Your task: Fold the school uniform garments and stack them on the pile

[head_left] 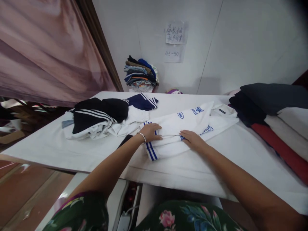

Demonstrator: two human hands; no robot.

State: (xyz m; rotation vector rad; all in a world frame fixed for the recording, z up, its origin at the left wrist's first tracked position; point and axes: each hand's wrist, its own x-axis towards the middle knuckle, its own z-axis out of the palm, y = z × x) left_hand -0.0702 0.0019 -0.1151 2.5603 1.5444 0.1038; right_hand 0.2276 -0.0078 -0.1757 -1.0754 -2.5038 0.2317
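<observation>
Both hands lay flat, palms down, fingers spread and gripping nothing, on a white garment (183,128) w/ blue stripes and logos near the front edge of the white table (60,147): left hand (151,132) on the striped cuff end, right hand (192,140) just beside it on the fold. A heap of black, navy & white clothes (101,117) sat toward the table's left edge, dark and red folded fabrics (271,112) along the right edge, and a stack of folded clothes (141,74) past the far edge by the wall.
</observation>
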